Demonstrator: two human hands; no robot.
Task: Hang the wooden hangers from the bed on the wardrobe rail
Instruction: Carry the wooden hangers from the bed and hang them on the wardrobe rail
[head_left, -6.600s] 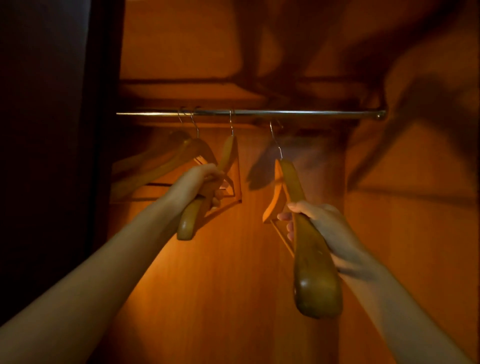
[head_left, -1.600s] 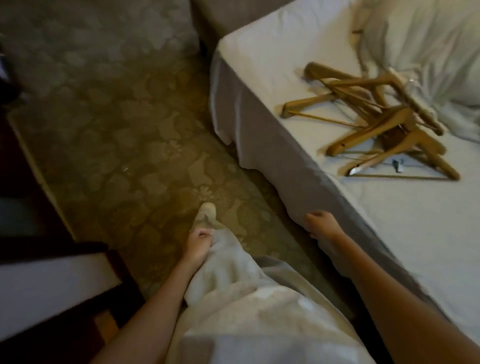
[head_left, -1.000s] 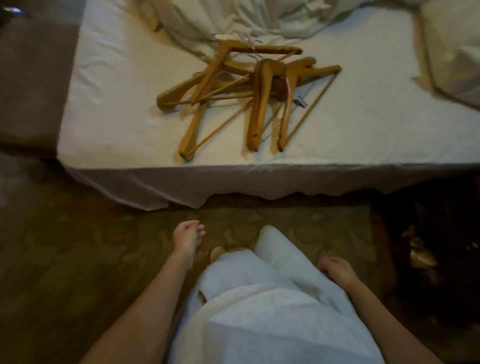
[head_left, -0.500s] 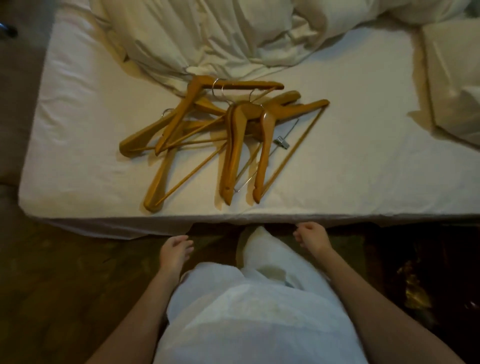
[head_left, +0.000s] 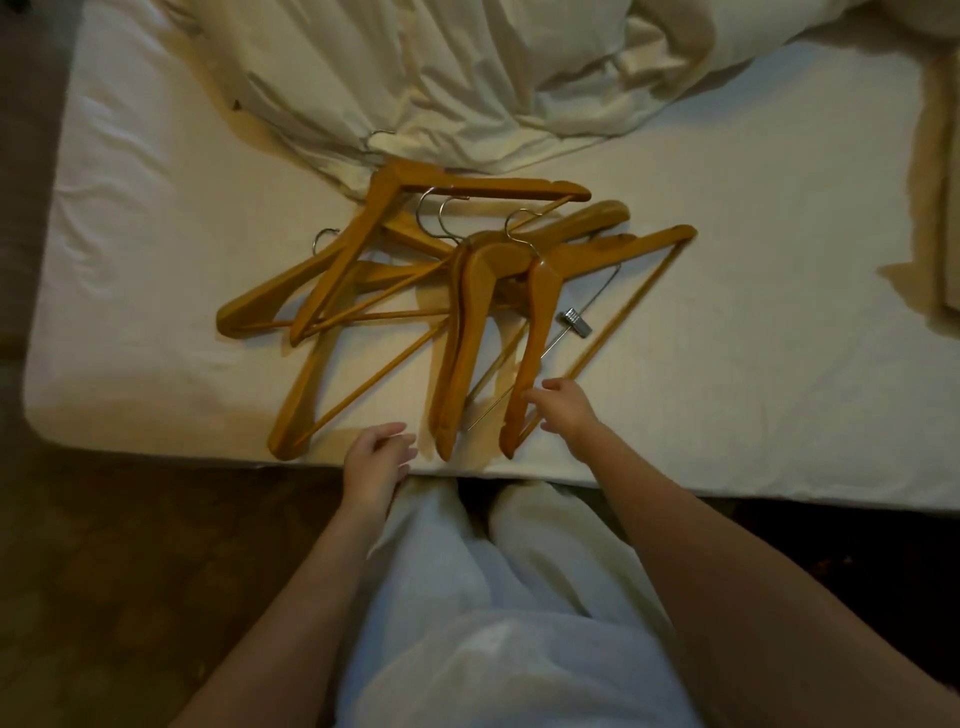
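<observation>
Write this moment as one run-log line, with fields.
stage: reaching | right hand: open, at nearest hanger | left hand: open, empty | pile of hangers: on bed

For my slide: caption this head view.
Both open hands, left hand and right hand, reach toward wooden hangers piled on the bed.

A bed (head_left: 753, 364) covered by a smooth white fitted sheet fills the upper part of the view, its near edge running left to right. A tangled heap of light-brown wooden hangers with silver metal hooks (head_left: 467, 291) lies on the sheet near that edge. Behind the heap, a crumpled cream duvet (head_left: 467, 78) is bunched up, touching the farthest hanger.
</observation>
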